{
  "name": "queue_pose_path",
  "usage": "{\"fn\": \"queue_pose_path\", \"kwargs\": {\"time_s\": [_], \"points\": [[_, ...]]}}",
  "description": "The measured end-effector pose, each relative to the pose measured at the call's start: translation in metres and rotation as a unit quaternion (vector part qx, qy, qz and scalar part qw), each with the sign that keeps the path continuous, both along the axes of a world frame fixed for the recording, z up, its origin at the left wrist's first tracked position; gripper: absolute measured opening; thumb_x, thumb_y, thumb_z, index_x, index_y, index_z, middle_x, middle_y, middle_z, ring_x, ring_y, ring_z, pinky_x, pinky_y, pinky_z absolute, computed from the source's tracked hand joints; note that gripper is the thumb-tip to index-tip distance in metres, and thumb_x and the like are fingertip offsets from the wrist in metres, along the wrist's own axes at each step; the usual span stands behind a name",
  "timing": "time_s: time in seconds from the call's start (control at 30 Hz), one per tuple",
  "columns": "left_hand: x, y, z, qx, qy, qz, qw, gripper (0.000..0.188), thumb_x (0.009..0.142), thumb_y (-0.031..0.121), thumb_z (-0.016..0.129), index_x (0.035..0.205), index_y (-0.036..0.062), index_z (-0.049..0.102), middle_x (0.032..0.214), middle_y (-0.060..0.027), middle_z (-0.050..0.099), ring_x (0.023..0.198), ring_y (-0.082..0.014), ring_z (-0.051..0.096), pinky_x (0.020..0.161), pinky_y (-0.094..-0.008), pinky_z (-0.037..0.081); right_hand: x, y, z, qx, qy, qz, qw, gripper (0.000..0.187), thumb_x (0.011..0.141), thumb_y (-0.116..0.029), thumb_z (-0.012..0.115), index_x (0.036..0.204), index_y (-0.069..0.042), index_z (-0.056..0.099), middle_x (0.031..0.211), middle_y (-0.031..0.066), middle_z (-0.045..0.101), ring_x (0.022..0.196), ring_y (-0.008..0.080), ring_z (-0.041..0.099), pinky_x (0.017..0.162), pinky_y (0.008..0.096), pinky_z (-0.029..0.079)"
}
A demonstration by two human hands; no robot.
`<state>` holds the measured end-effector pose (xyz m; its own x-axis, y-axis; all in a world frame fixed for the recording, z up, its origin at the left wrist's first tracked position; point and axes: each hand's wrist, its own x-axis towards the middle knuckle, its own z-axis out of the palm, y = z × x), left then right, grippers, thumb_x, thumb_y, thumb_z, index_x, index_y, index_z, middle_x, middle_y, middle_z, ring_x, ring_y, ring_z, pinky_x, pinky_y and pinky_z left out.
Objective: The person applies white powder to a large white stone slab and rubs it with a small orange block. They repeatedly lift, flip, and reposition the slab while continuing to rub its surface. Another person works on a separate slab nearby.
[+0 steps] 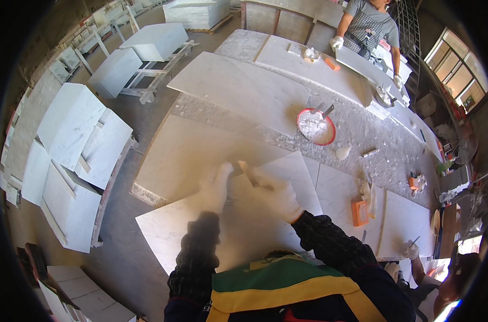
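Note:
A pale marble slab (303, 185) lies at an angle in front of me, its near part against my apron and its far edge over another slab (185, 142) on the worktable. My left hand (214, 185), in a white glove, is closed at the slab's far edge; its fingers are partly blurred. In my gloved right hand (276, 193) is a scraper (248, 173) with a flat blade, held above the slab near that edge. The blade points up and left, toward my left hand. A dark shadow falls across the slab between my forearms.
A red-rimmed bowl (316, 127) of white paste with tools stands beyond the slab. An orange block (359, 213) sits on slabs to the right. A co-worker (365, 32) handles a slab across the table; another's gloved hand (410, 249) is at lower right. Stacked slabs (72, 129) stand left.

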<state>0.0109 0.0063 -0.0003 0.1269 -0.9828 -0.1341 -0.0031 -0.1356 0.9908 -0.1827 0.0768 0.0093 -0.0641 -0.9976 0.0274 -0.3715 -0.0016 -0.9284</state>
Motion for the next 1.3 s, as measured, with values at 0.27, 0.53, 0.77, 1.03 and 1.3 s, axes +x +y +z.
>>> {"fn": "queue_pose_path", "kwargs": {"time_s": [0.27, 0.53, 0.77, 1.03, 1.3], "points": [[0.018, 0.0, -0.024, -0.173, -0.061, -0.056, 0.981, 0.039, 0.107, 0.026, 0.049, 0.13, 0.0007, 0.068, 0.136, -0.0171, 0.065, 0.13, -0.029, 0.058, 0.114, -0.0415, 0.041, -0.072, 0.069, -0.011, -0.096, 0.229, -0.192, 0.949, 0.015, 0.098, -0.006, 0.063, 0.111, -0.001, 0.068, 0.115, 0.0207, 0.071, 0.107, 0.0318, 0.069, 0.092, 0.0388, 0.054], [0.085, 0.017, -0.036, -0.222, -0.095, 0.18, 0.954, 0.073, 0.109, 0.032, 0.055, 0.167, 0.0026, 0.021, 0.172, -0.0194, 0.025, 0.158, -0.031, 0.027, 0.128, -0.0435, 0.025, -0.08, 0.082, -0.025, -0.126, 0.207, -0.207, 0.948, 0.014, 0.102, -0.008, 0.059, 0.113, -0.002, 0.063, 0.13, 0.0252, 0.065, 0.117, 0.0384, 0.066, 0.102, 0.0413, 0.051], [0.262, 0.19, -0.125, 0.127, -0.043, 0.295, 0.946, 0.081, 0.107, 0.064, 0.043, 0.16, 0.003, 0.039, 0.163, -0.0162, 0.043, 0.15, -0.0283, 0.04, 0.121, -0.0406, 0.036, -0.092, 0.082, -0.024, -0.07, 0.083, -0.184, 0.977, 0.018, 0.105, -0.017, 0.06, 0.115, -0.003, 0.065, 0.108, 0.0133, 0.074, 0.102, 0.0221, 0.07, 0.096, 0.0341, 0.053], [0.283, 0.199, -0.145, 0.128, 0.03, 0.264, 0.955, 0.073, 0.106, 0.056, 0.055, 0.145, -0.0058, 0.057, 0.14, -0.0091, 0.064, 0.122, -0.0225, 0.062, 0.107, -0.0346, 0.048, -0.121, 0.089, -0.052, -0.026, -0.076, -0.128, 0.988, 0.018, 0.106, -0.023, 0.061, 0.107, -0.006, 0.068, 0.087, -0.0063, 0.055, 0.084, 0.0029, 0.048, 0.075, 0.0238, 0.044], [0.265, 0.113, -0.026, -0.005, -0.116, 0.152, 0.982, 0.068, 0.108, 0.051, 0.053, 0.14, -0.008, 0.06, 0.131, -0.0113, 0.067, 0.116, -0.022, 0.062, 0.1, -0.0347, 0.05, -0.09, 0.184, -0.028, 0.058, -0.286, -0.268, 0.918, 0.015, 0.105, -0.022, 0.061, 0.101, -0.008, 0.064, 0.091, -0.0084, 0.051, 0.09, 0.0038, 0.044, 0.084, 0.0219, 0.038]]}}
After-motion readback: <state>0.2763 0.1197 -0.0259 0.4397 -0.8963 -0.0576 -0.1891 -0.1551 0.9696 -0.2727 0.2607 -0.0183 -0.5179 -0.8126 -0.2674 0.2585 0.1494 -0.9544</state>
